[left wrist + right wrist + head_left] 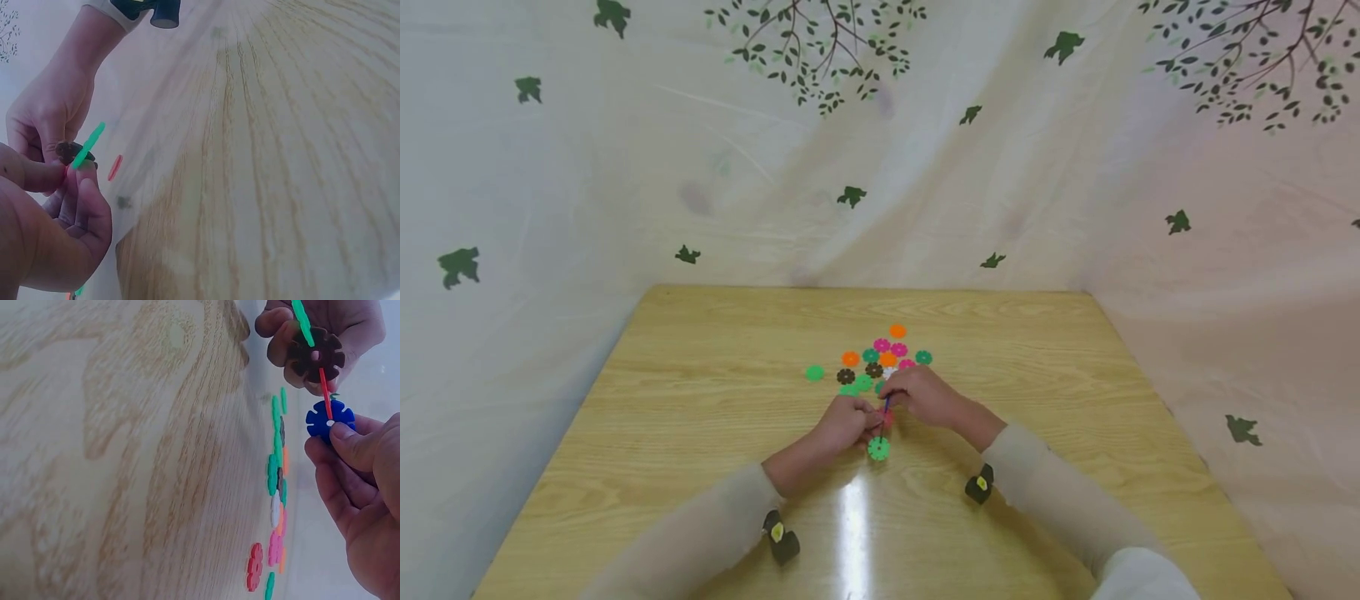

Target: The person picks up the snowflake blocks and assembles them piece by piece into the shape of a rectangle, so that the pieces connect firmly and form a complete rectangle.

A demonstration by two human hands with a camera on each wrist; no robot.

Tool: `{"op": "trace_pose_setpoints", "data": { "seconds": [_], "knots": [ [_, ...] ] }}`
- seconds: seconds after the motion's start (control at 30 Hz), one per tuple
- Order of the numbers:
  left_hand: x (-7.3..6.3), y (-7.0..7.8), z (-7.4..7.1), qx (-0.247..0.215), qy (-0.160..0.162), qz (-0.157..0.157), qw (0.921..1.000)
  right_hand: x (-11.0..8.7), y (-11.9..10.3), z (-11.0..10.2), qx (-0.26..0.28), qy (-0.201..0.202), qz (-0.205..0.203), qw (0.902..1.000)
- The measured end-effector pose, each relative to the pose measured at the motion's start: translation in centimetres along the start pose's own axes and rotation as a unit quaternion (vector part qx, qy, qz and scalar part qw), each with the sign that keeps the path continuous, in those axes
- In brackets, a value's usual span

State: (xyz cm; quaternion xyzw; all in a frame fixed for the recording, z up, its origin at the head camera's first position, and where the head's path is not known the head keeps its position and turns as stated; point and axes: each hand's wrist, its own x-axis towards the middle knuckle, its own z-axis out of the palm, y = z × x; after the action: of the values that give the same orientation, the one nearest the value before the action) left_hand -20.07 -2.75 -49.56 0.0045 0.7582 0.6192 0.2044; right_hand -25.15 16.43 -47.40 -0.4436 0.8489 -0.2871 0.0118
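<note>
Several notched plastic discs are joined in a row between the two hands. At the near end is a green disc (878, 449), slotted edge-on into a brown disc (318, 355). A red disc (324, 390) seen on edge links the brown one to a blue disc (321, 419). My left hand (846, 421) pinches the row around the brown and red discs, its fingers partly behind the brown one. With thumb and fingertips, my right hand (925, 393) pinches the blue disc at the far end. The joined row is raised off the table.
Loose discs in green, orange, pink, brown and white lie beyond the hands, with an orange disc (898, 332) farthest back. A single red disc (254, 567) lies nearer. The wooden table (700, 433) meets a hanging printed cloth (760, 225) behind.
</note>
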Motion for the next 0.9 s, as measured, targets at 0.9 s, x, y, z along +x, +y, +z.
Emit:
{"op": "trace_pose_setpoints", "data": {
  "seconds": [0.9],
  "knots": [
    [0.09,0.18,0.04,-0.010,-0.042,-0.009,0.9990,-0.75,0.49,0.05,0.071,0.008,0.034,0.9968]
  ]
}}
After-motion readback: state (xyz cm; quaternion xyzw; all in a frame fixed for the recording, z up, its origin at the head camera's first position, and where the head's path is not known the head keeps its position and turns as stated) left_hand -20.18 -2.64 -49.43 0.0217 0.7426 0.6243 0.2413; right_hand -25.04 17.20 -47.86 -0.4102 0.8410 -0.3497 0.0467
